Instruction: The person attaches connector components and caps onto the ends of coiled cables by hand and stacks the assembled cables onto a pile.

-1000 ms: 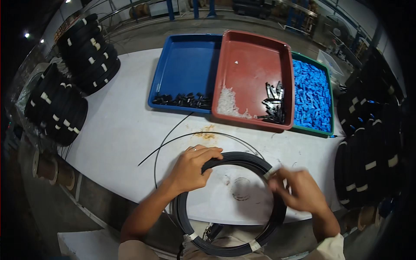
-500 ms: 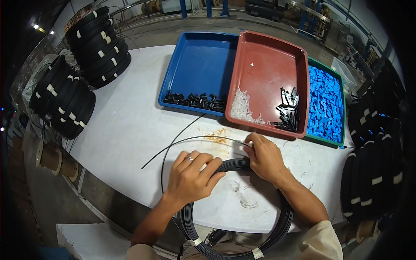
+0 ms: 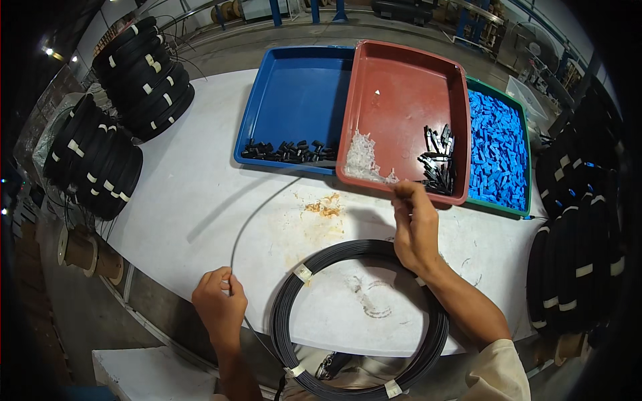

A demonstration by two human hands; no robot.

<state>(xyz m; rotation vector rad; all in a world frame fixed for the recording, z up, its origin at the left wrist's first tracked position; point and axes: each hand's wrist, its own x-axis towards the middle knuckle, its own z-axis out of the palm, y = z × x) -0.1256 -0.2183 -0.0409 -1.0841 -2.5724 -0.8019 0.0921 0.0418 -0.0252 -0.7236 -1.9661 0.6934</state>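
A coil of thin black cable (image 3: 361, 249), bound with pale tape, lies at the table's front edge and hangs partly over it. My left hand (image 3: 219, 301) is closed in a pinch round a loose length of that cable (image 3: 244, 227), left of the coil. My right hand (image 3: 416, 230) is raised over the coil's far right side, by the front rim of the red tray (image 3: 413, 70). Its fingers are closed on a cable whose free end is a motion-blurred streak to the left. The fingertips partly hide the grip.
The red tray holds clear plastic bits (image 3: 361, 158) and black clips (image 3: 438, 160). Black parts (image 3: 287, 152) lie in the blue tray (image 3: 301, 73); blue pieces (image 3: 498, 147) fill the green tray (image 3: 528, 167). Cable coils are stacked left (image 3: 93, 157) and right (image 3: 575, 267).
My left hand has left the coil, moved left and down, and taken hold of the loose cable. The right hand has risen toward the red tray, and its cable end has swung.
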